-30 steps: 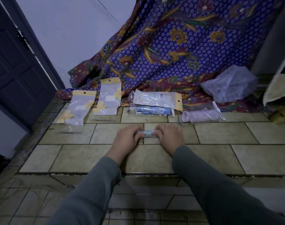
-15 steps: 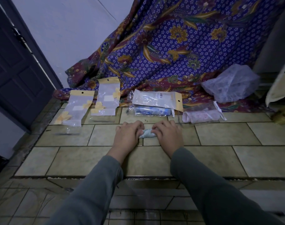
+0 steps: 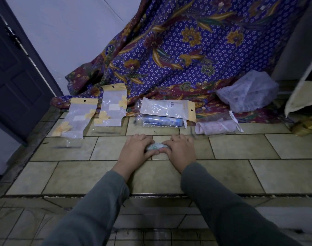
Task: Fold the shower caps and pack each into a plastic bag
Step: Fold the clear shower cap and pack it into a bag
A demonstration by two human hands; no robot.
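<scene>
Two hands (image 3: 136, 148) (image 3: 181, 150) grip a rolled shower cap (image 3: 154, 147).

left sleeve (image 3: 91, 210): long, grey-green, plain | right sleeve (image 3: 228, 206): same | both hands bare

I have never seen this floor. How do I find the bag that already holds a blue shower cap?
Start at the purple flowered cloth against the wall. At its lower edge, bags lie in a row on the tiled floor. The bag with the blue cap lies under a clear bag, directly beyond the hands; it alone shows blue.
</scene>
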